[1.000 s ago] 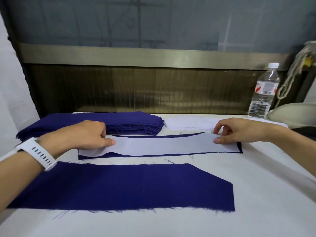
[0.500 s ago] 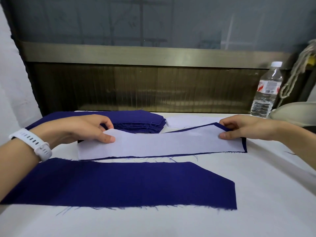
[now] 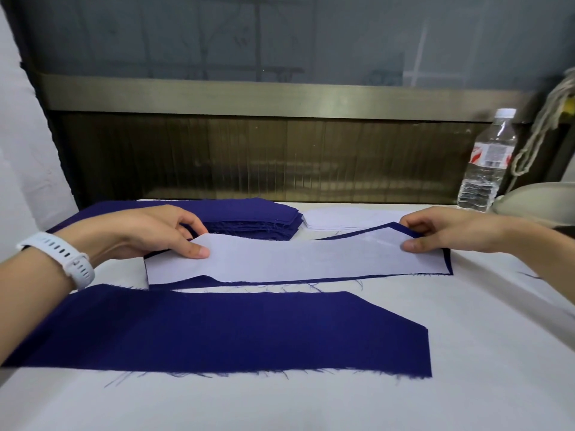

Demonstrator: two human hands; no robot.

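A long white interfacing strip (image 3: 298,259) lies on a navy fabric piece whose edge (image 3: 342,279) shows along its front and right side. My left hand (image 3: 149,233) pinches the strip's left end, thumb on top. My right hand (image 3: 448,230) pinches the right end of the strip and the navy piece together, lifted a little off the table. A second navy fabric piece (image 3: 236,332) lies flat nearer to me.
A stack of navy pieces (image 3: 255,217) sits at the back left, a pile of white strips (image 3: 348,219) beside it. A water bottle (image 3: 485,163) stands at the back right by a pale rounded object (image 3: 535,200). White cloth (image 3: 466,353) covers the table.
Both hands have taken hold of the white strip with its navy piece and raised the far edge, drawing it slightly toward me. The near navy piece has not moved.
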